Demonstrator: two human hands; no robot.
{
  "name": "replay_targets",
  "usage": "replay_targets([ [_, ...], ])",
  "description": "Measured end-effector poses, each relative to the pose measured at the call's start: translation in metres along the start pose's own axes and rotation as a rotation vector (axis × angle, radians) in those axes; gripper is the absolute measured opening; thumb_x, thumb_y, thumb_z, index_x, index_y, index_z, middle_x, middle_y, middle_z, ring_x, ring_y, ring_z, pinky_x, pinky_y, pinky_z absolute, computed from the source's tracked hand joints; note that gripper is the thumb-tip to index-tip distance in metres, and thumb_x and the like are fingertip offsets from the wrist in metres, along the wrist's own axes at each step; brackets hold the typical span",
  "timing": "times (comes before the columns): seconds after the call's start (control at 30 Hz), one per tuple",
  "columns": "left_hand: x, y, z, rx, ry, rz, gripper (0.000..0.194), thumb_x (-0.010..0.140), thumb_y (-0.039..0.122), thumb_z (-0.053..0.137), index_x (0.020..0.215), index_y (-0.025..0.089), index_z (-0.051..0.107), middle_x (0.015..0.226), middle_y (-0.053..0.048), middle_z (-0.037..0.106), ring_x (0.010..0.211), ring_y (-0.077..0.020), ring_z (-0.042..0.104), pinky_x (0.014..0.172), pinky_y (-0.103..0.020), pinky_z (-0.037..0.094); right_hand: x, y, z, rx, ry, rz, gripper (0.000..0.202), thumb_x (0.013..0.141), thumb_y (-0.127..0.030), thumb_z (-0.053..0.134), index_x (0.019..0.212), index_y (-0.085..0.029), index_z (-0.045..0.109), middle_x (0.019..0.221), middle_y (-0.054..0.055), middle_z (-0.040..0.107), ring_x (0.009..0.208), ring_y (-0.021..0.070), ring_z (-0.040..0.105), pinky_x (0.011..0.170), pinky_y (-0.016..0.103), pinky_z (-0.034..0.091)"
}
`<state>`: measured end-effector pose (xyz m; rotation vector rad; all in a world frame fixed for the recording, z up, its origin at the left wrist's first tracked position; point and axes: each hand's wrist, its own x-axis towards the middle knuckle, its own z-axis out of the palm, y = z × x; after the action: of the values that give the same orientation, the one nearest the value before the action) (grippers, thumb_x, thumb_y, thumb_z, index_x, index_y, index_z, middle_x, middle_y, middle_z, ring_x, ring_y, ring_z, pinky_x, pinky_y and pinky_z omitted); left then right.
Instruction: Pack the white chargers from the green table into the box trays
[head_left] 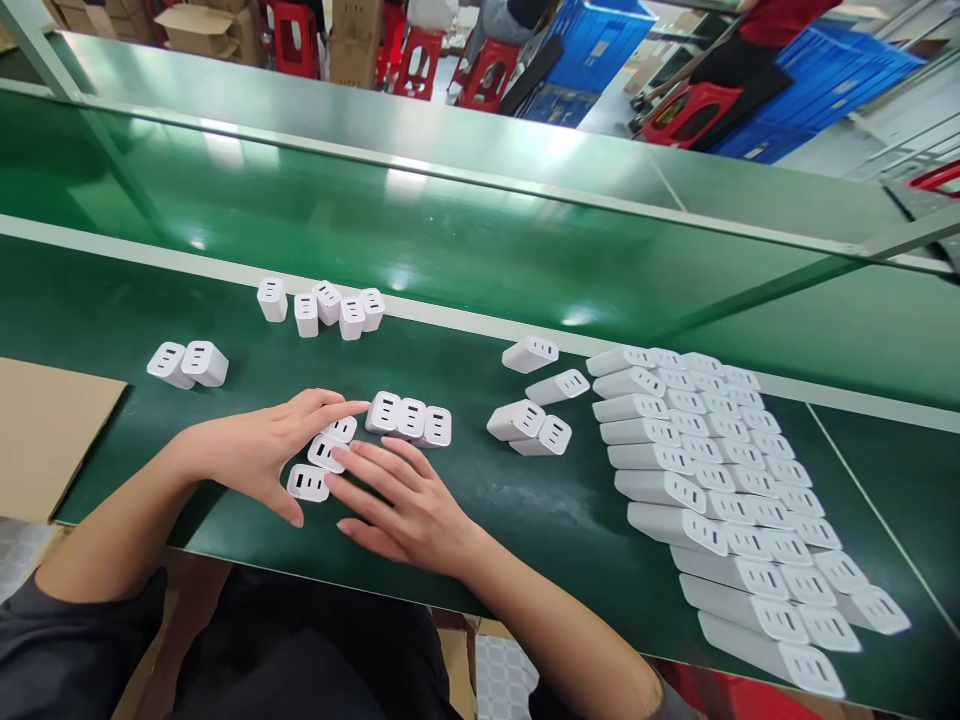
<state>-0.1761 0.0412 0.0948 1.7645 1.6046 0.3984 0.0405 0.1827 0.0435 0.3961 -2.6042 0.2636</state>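
Note:
Several white chargers with port slots stand on the green table. My left hand has its fingers spread around the left and far side of a short column of chargers, holding none. From the right, my right hand reaches to the same column with fingers apart, its fingertips at the chargers' edge. Just beyond my right hand is a row of three chargers, side by side. The fingertip of my left index finger is near the left end of that row.
A large block of chargers fills the right side, with a few loose ones beside it. More chargers stand near the back ledge, and two at left. Cardboard lies far left. A green barrier runs behind.

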Motion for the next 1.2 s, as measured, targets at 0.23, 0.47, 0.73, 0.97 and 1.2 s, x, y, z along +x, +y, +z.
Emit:
replay_targets([
  [0.23,-0.003,-0.002,-0.008,0.018,0.014,-0.04,0.113,0.07,0.021,0.078,0.157,0.036,0.006,0.156,-0.011,0.029,0.138,-0.0294,0.043,0.104,-0.036,0.049,0.001,0.0,0.002,-0.093,-0.07,0.068,0.05,0.097,-0.05,0.054,0.137,-0.02,0.057,0.144,0.01,0.057,0.139,0.025,0.043,0.119,0.043,0.027],
  [0.47,-0.01,-0.018,-0.023,-0.029,0.067,-0.105,0.095,0.082,0.03,0.068,0.157,0.037,0.01,0.148,-0.009,0.041,0.123,-0.0233,0.055,0.099,-0.034,0.052,0.001,0.001,0.0,-0.071,-0.089,0.099,0.051,0.098,-0.051,0.052,0.139,-0.021,0.056,0.144,0.012,0.056,0.136,0.0256,0.047,0.113,0.042,0.032],
  [0.73,-0.006,-0.017,-0.022,-0.055,0.047,-0.09,0.093,0.084,0.037,0.068,0.157,0.035,0.011,0.154,-0.011,0.034,0.125,-0.0241,0.053,0.096,-0.032,0.052,0.003,-0.003,-0.001,-0.118,-0.145,0.135,0.058,0.096,-0.048,0.056,0.145,-0.017,0.049,0.151,0.019,0.047,0.138,0.0325,0.043,0.11,0.046,0.035],
  [0.97,0.005,-0.012,-0.003,0.086,0.143,-0.146,0.104,0.079,0.049,0.075,0.157,0.038,0.007,0.153,-0.011,0.033,0.129,-0.028,0.05,0.101,-0.036,0.045,0.001,0.005,-0.001,-0.087,0.0,0.247,0.05,0.097,-0.035,0.056,0.142,-0.016,0.051,0.146,0.016,0.054,0.137,0.028,0.046,0.112,0.044,0.032],
  [1.2,0.006,-0.017,-0.005,0.189,0.126,-0.168,0.084,0.087,0.045,0.066,0.156,0.034,0.018,0.125,-0.007,0.057,0.111,-0.0229,0.058,0.087,-0.028,0.044,0.0,0.012,0.001,-0.109,0.034,0.29,0.05,0.097,-0.025,0.057,0.145,-0.02,0.047,0.135,0.008,0.064,0.131,0.0247,0.054,0.116,0.042,0.029],
])
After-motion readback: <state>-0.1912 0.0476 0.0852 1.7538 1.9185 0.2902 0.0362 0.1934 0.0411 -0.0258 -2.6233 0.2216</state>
